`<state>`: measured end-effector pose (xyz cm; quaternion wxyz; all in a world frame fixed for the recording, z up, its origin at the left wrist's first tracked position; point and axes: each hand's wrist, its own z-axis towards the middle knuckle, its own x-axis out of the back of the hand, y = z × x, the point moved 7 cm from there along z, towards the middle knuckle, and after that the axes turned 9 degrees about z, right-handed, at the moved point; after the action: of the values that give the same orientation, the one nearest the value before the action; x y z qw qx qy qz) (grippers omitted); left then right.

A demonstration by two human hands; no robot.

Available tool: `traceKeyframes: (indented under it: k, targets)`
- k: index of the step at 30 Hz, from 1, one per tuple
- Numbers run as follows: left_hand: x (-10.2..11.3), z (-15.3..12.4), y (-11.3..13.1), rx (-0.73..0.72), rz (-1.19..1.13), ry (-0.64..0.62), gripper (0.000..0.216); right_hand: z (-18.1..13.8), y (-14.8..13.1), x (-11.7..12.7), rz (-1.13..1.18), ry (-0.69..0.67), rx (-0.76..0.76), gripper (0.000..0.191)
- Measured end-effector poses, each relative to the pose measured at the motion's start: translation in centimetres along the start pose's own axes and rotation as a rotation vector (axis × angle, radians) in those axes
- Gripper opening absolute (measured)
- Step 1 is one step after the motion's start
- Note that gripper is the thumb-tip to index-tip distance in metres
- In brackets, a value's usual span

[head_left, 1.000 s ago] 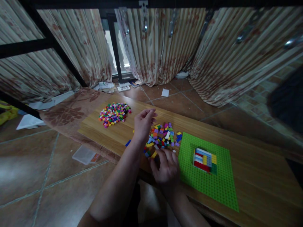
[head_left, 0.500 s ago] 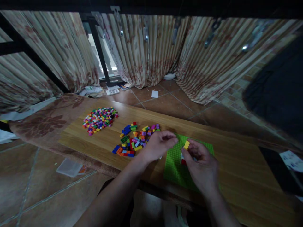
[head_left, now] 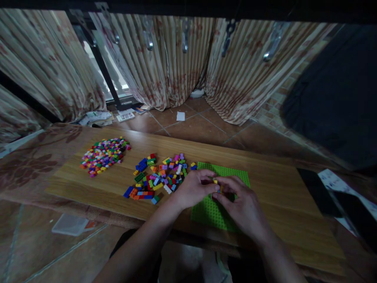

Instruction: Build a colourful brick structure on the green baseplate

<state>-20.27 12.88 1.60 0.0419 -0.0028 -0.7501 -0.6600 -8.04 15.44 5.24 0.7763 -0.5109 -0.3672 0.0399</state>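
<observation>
Both hands meet over the green baseplate (head_left: 206,214) on the wooden board (head_left: 277,188). My right hand (head_left: 243,208) pinches a small yellow brick (head_left: 215,181) at its fingertips. My left hand (head_left: 193,188) has its fingers curled beside that brick, touching or steadying it. The hands hide the small brick build on the plate. A loose pile of mixed coloured bricks (head_left: 159,177) lies just left of the plate. A second heap of tiny coloured pieces (head_left: 103,155) sits at the board's far left.
The board rests on a floral brown cloth (head_left: 26,169). Tiled floor lies beyond with papers (head_left: 97,117) and a white scrap (head_left: 180,116). A clear plastic lid (head_left: 69,225) is on the floor at left. Striped curtains hang behind. A dark object (head_left: 332,90) fills the right.
My right hand left the brick pile carrying a yellow brick and moved right onto the green plate. My left hand followed and closed in beside it. The view shifted right.
</observation>
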Motion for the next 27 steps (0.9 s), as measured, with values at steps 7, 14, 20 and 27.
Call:
traceKeyframes:
  k: [7, 14, 20, 27]
  targets:
    - [0.2, 0.2, 0.0, -0.024, 0.134, 0.019, 0.036, -0.1, 1.0, 1.8, -0.105, 0.016, 0.026, 0.023]
    - [2.3, 0.7, -0.1, -0.039, 0.460, 0.245, 0.027, -0.2, 2.8, 1.4, -0.224, 0.001, 0.034, 0.023]
    - [1.4, 0.7, -0.5, 0.026, 0.552, 0.232, 0.034, -0.4, 2.6, 0.9, -0.280, 0.011, 0.054, 0.028]
    - [0.2, 0.8, -0.3, 0.024, 0.609, 0.196, 0.039, -0.7, 2.5, 1.1, -0.346, 0.027, 0.082, 0.030]
